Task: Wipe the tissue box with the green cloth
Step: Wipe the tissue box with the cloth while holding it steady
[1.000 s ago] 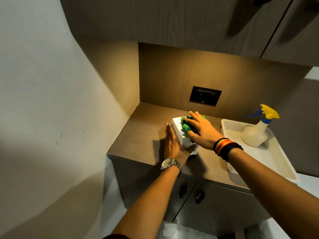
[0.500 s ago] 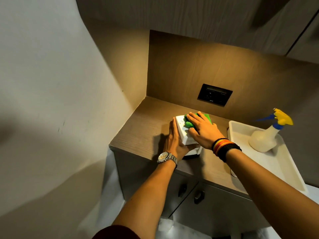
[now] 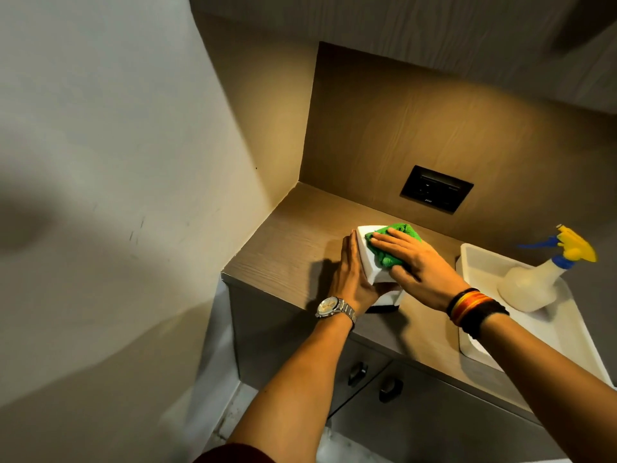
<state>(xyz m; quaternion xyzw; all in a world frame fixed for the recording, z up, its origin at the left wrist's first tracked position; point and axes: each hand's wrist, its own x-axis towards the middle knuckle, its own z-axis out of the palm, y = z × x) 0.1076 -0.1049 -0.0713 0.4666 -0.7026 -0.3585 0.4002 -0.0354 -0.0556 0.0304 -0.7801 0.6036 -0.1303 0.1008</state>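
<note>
1. I am pressing my right hand (image 3: 417,262) flat on the green cloth (image 3: 390,248), fingers spread and lying together on the fabric rather than pinching it, so the cloth is trapped between my palm and the top of the tissue box (image 3: 369,262).
2. I am bracing my left hand (image 3: 352,272) against the box's left side, open and flat, palm touching the white wall and thumb tucked round the near end; it is steadying, not clamping.
3. Compared with a second ago, the cloth is lying more spread out: then it was bunched under my fingers, now it is covering more of the lid, and my left hand is sitting closer against the box.
4. I judge that the wiping is well under way on the top face, with the sides not yet covered.
5. The box is sitting on the wooden countertop (image 3: 293,248), near its front edge and well apart from the left wall.
6. Just beside my right wrist, a white tray (image 3: 480,259) is holding a spray bottle (image 3: 534,285) with a yellow and blue trigger.
7. Behind, a dark wall socket (image 3: 435,188) is set in the wood panel; cabinet doors with dark knobs (image 3: 357,374) are closing off the space below.
</note>
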